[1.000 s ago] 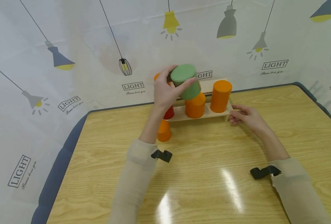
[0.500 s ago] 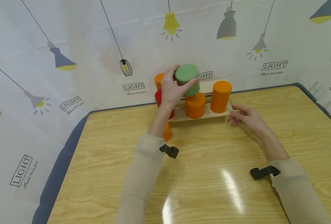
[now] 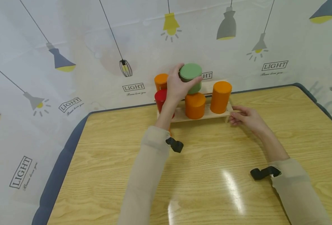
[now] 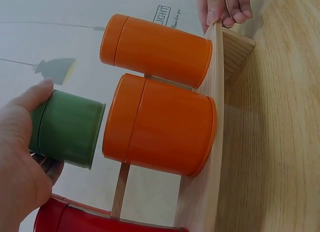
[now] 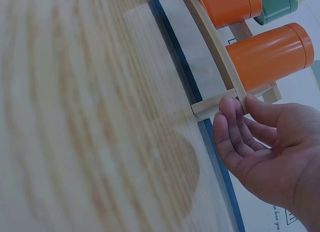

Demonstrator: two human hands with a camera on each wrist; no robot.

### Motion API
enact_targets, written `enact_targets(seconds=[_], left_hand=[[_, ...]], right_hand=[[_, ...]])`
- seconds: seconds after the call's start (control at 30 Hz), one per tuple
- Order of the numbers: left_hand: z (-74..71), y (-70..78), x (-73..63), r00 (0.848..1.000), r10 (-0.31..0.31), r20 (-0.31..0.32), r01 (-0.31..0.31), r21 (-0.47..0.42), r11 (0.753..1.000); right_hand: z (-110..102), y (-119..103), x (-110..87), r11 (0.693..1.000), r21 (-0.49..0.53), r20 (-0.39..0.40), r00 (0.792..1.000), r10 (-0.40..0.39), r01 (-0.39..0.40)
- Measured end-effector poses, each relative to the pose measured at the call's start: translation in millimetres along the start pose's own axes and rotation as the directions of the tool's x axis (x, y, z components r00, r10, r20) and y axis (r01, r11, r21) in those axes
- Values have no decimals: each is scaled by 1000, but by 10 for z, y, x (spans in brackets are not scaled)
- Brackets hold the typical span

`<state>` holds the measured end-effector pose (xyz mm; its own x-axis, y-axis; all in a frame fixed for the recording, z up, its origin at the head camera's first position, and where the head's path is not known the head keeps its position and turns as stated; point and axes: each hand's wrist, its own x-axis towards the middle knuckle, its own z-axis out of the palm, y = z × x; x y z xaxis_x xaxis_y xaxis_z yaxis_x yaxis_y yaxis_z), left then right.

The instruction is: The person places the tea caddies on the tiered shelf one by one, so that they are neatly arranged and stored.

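Note:
My left hand (image 3: 178, 85) grips a short green lidded canister (image 3: 191, 72) between thumb and fingers, holding it up over a small two-level wooden rack (image 3: 180, 115). A gap separates the canister's base from the short wide orange canister (image 4: 160, 127) in the left wrist view. Right of that one, a taller orange canister (image 3: 221, 98) stands on the rack's front board. My right hand (image 3: 249, 119) pinches the board's right end, thumb on top and fingers below, as the right wrist view shows. A red canister (image 3: 161, 97) is partly hidden by my left forearm.
Another orange canister (image 3: 161, 80) stands at the rack's back left. A small orange canister (image 3: 170, 128) on the wooden table (image 3: 210, 175) is mostly behind my left wrist. A lamp-printed wall covering (image 3: 143, 37) rises right behind the rack.
My left hand has moved to the right with the green canister, which now stands more upright. More of the red canister shows, less of the small orange one. My right hand stays put.

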<state>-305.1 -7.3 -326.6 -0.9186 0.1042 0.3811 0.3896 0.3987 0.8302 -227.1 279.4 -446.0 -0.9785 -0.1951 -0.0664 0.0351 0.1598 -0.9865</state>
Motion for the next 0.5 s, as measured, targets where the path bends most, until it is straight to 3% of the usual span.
enact_targets(seconds=[0.5], left_hand=[[147,1,88,997,-80,24,79,61,995]], right_hand=[[1,0,-12,1000,20,1,1000,5,-5]])
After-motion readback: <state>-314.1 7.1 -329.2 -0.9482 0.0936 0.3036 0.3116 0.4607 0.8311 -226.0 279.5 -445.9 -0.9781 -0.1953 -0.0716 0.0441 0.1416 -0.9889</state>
